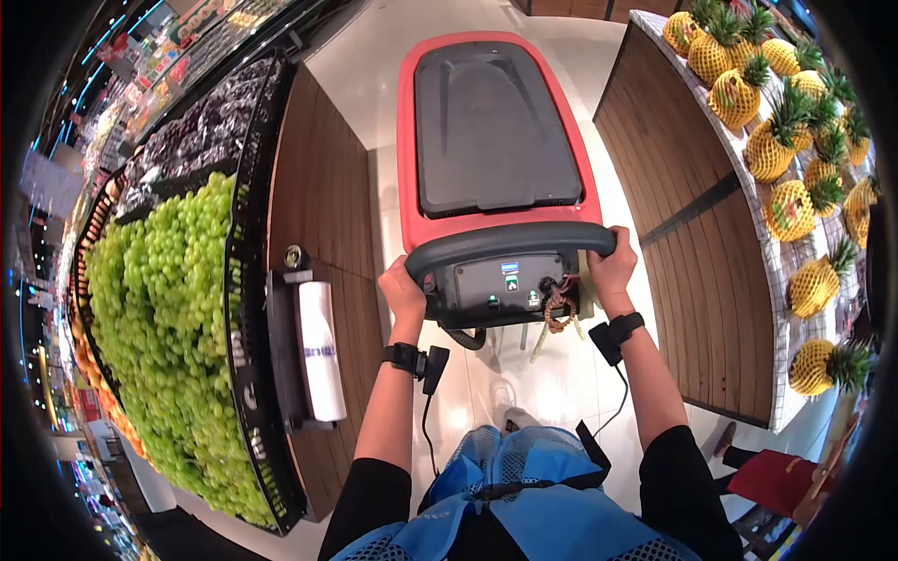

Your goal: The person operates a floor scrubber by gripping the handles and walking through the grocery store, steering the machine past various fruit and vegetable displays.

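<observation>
A red walk-behind floor scrubber (408, 122) with a dark grey lid (496, 131) stands in the aisle in front of me. My left hand (403, 292) is closed around the left end of its curved black handlebar (510, 237). Around the bar's right end my right hand (613, 266) is closed too. Below the bar, between my hands, sits a black control panel (475, 280) with small stickers. A braided brown cord (559, 313) hangs at the panel's right side. Black devices are strapped to both wrists, with cables running down.
Close on the left stands a wooden display with green grapes (159, 309), dark packaged fruit (201, 131) and a plastic bag roll (321, 351). To the right, net-wrapped pineapples (734, 98) line a wooden stand (669, 187). A person in red (772, 481) is at lower right.
</observation>
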Demonstrator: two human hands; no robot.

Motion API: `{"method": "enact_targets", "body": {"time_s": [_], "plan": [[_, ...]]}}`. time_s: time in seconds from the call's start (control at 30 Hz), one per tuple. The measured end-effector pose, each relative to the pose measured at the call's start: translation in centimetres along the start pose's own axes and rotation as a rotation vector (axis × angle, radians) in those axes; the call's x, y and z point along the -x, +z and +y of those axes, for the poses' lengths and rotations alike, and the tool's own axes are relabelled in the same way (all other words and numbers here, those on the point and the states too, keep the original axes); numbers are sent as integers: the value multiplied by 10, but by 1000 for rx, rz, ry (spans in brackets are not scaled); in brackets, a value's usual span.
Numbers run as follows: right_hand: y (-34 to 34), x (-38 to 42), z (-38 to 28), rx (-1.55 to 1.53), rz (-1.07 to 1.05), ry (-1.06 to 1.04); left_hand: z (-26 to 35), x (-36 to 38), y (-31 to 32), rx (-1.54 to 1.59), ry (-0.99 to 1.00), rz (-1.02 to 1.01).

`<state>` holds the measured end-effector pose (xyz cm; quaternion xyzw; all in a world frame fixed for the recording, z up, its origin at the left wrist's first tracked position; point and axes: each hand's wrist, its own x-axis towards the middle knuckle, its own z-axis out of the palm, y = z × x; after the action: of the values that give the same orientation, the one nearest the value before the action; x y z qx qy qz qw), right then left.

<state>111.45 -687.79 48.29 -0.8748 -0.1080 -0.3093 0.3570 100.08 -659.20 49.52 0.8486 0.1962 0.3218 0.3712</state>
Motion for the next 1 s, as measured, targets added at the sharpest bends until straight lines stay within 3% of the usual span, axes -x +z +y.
{"method": "enact_targets", "body": {"time_s": [0.1,0.23,0.3,0.43,0.53,0.77,1.0], "plan": [[36,-39,3,0,-7,11,-16,-50,24,177,-114,-48],[84,-95,7,8,2,-5,-34,-116,58,178,-75,-40],[109,-121,11,12,11,-3,-36,-150,73,117,46,24],[159,-176,20,34,33,-1,-52,-217,111,156,-55,-1],[194,-220,22,50,43,-1,-54,-267,135,32,25,56],[271,-321,32,41,5,51,-58,-380,191,166,-67,7],[358,-417,44,61,24,53,-75,-493,247,198,11,26]]}}
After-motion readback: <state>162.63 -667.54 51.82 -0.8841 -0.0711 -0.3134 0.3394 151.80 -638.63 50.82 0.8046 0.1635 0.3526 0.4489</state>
